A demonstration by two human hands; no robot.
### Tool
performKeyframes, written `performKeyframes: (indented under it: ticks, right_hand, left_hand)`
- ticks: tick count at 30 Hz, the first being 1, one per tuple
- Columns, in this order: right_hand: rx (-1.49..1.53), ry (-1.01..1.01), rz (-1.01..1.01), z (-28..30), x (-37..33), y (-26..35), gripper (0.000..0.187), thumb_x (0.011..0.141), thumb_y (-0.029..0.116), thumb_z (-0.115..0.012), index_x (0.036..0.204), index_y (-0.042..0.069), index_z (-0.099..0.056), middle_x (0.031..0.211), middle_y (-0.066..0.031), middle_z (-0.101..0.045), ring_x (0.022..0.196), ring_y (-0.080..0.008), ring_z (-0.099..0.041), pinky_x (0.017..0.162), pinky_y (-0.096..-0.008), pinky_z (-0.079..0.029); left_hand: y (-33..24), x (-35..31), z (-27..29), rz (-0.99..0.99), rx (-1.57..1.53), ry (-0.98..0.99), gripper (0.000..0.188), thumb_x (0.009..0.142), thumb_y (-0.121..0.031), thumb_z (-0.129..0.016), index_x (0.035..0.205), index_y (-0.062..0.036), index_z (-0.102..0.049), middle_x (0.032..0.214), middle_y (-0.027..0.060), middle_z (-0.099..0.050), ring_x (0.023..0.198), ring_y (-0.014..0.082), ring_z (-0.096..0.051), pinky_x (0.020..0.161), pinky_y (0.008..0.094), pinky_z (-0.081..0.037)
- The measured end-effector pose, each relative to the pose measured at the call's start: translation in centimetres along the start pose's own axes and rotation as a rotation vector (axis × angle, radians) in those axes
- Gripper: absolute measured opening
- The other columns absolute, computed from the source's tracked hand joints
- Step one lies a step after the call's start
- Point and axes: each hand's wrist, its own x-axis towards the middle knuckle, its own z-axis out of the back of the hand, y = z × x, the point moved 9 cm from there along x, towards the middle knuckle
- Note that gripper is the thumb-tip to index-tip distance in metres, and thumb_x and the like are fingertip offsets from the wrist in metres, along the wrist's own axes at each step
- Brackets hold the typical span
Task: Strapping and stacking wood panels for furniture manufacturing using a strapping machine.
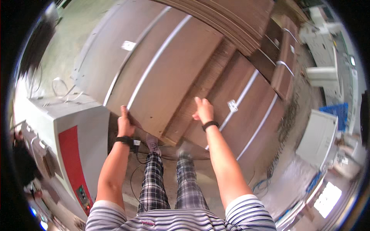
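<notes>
My left hand (126,122) is near the front left edge of a strapped stack of brown boards (169,81). Its thumb stands up, apart from the fingers, which are blurred; no object shows in it. Farther right, my right hand (204,110) is over a darker, lower strip (212,69) between two board stacks. Its fingers are loosely bent, the thumb is apart, and nothing shows between them. White straps cross the left stack and the right board stack (235,104), each with a small white label. I cannot tell whether either hand touches the boards.
A grey cabinet (90,134) with a red panel (73,161) stands close on my left. More brown boards (231,15) are piled at the back, and a strapped bundle (286,61) lies beyond on the right. Cables (133,181) trail by my feet. White machine parts (318,134) line the right.
</notes>
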Motion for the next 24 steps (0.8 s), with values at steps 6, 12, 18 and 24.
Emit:
performKeyframes:
  ticks: [6,12,18,24]
  right_hand:
    - [-0.066,-0.010,0.037,0.1,0.0,0.2,0.050,0.089,0.045,-0.050,0.102,-0.003,-0.054,0.071,-0.0164,-0.060,0.047,-0.0225,-0.062,0.038,-0.0313,-0.050]
    - [0.104,0.155,-0.019,-1.6,-4.3,-3.7,0.040,0.092,0.049,-0.045,0.091,0.008,-0.043,0.063,-0.0067,-0.052,0.044,-0.0147,-0.050,0.037,-0.0246,-0.043]
    - [-0.129,0.336,-0.238,4.5,-12.8,-14.9,0.034,0.095,0.038,-0.040,0.098,0.005,-0.041,0.072,-0.0147,-0.059,0.053,-0.0240,-0.060,0.044,-0.0364,-0.052]
    - [-0.454,0.636,-0.085,3.1,-19.8,-13.8,0.031,0.091,0.030,-0.045,0.081,0.001,-0.050,0.059,-0.0108,-0.056,0.043,-0.0193,-0.053,0.040,-0.0340,-0.043]
  left_hand:
    - [-1.5,0.1,0.8,-0.179,0.533,-0.010,0.069,0.085,-0.060,-0.049,0.110,0.0039,-0.055,0.075,0.0102,-0.060,0.071,0.0237,-0.059,0.064,0.0383,-0.047]
    - [-2.3,-8.4,4.2,-0.094,0.355,-0.098,0.074,0.084,-0.052,-0.057,0.122,0.0089,-0.037,0.104,0.0142,-0.054,0.085,0.0171,-0.055,0.062,0.0275,-0.048]
    - [2.8,-22.3,9.4,0.165,-0.057,0.183,0.018,0.094,-0.029,-0.052,0.098,-0.0118,-0.054,0.080,-0.0035,-0.056,0.068,0.0046,-0.052,0.060,0.0204,-0.046]
    - [7.1,-36.9,24.1,0.225,-0.307,-0.272,0.026,0.089,-0.030,-0.058,0.105,-0.0113,-0.053,0.095,0.0051,-0.063,0.081,0.0152,-0.060,0.071,0.0307,-0.049]
